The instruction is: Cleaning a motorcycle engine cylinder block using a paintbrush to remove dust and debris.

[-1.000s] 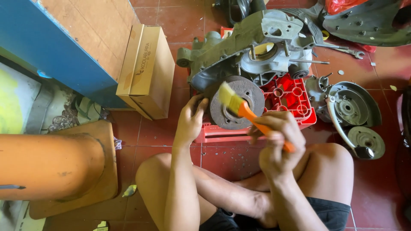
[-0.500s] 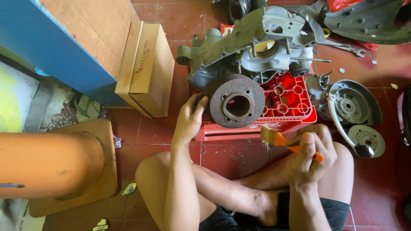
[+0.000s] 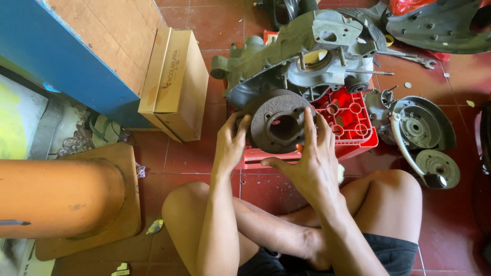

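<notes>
Head view: person sits cross-legged on the red tiled floor (image 3: 194,15), both hands on a round rusty brake drum (image 3: 282,122). The drum sits on the end of a grey engine casing (image 3: 286,56), which rests on a red plastic crate (image 3: 353,120). Left hand (image 3: 231,145) cups the drum's left edge, fingers (image 3: 240,125) curled loosely against the rim, touching it. Right hand (image 3: 313,163) lies against the right and lower edge, fingers (image 3: 309,128) spread wide up the rim, thumb stretched out below the drum. An orange sliver and a pale tuft peek out from behind the right hand; cannot tell what they are or whether the hand grips them. Drum is on the casing and face out, centre bore and four holes visible, surface dull and rusty, so by the look of it any cleaning is partial at best. Cannot tell if the drum is fastened or just sitting there. Loose parts to the right: a round backing plate (image 3: 422,125), a smaller disc (image 3: 437,166), a spanner (image 3: 417,60) near the top. Cardboard box (image 3: 176,82) and blue panel (image 3: 61,61) on the left, orange cylinder (image 3: 56,197) on a wooden board lower left.
</notes>
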